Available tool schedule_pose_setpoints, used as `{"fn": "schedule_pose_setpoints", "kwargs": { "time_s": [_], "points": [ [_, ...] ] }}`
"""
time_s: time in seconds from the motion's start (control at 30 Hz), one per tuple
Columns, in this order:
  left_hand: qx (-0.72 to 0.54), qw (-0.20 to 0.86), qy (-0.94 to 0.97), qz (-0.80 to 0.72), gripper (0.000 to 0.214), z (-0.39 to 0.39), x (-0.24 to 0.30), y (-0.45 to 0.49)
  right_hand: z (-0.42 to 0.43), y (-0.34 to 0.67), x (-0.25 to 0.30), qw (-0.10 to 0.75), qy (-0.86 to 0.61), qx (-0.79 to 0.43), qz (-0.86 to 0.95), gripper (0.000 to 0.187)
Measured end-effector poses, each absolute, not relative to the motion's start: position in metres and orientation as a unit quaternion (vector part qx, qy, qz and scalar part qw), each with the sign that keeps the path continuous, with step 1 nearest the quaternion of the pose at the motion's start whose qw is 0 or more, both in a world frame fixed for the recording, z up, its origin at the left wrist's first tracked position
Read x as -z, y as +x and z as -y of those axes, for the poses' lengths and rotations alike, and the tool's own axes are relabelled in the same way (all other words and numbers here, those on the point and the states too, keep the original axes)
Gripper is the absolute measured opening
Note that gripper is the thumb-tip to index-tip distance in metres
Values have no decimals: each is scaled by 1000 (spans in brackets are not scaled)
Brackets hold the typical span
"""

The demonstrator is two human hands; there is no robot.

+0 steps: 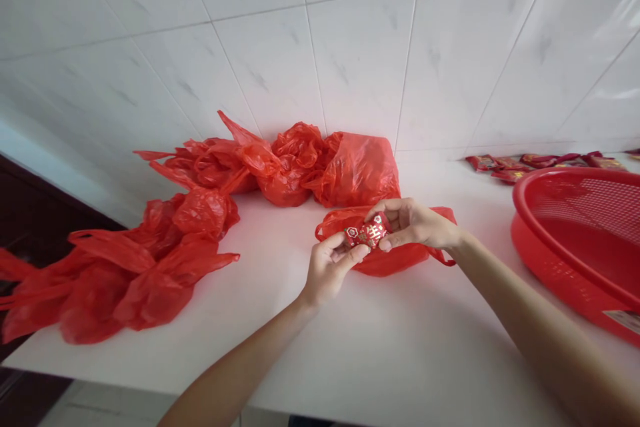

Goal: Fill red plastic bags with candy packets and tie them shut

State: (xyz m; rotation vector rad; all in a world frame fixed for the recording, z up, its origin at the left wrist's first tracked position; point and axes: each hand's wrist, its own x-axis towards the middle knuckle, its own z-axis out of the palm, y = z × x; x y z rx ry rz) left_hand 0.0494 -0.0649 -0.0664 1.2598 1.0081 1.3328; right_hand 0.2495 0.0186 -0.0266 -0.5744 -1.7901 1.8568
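Note:
Both hands meet over the white table [280, 320], above an open red plastic bag [395, 257]. My left hand [327, 268] and my right hand [415, 223] are both closed on small red wrapped packets with gold print [367, 233], pinched between fingers and thumbs. The packets sit just over the bag's mouth. Both forearms reach in from the bottom edge.
A heap of crumpled red plastic bags [165, 247] spreads along the left and back of the table by the tiled wall. A red mesh basket [575, 247] stands at the right. Several red packets [540, 163] lie behind it by the wall.

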Motion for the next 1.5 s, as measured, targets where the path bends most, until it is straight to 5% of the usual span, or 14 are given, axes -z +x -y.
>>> {"fn": "schedule_pose_setpoints", "kwargs": {
  "time_s": [0.53, 1.0, 1.5],
  "points": [
    [-542, 495, 529, -426, 31, 68, 65, 43, -14, 247, 21, 229, -215, -666, 677, 29],
    [-455, 528, 563, -444, 26, 64, 91, 51, 37, 247, 87, 353, -325, -632, 608, 39],
    [-474, 521, 547, -452, 30, 70, 88, 59, 51, 247, 89, 409, -330, -627, 575, 38]
  ]
}}
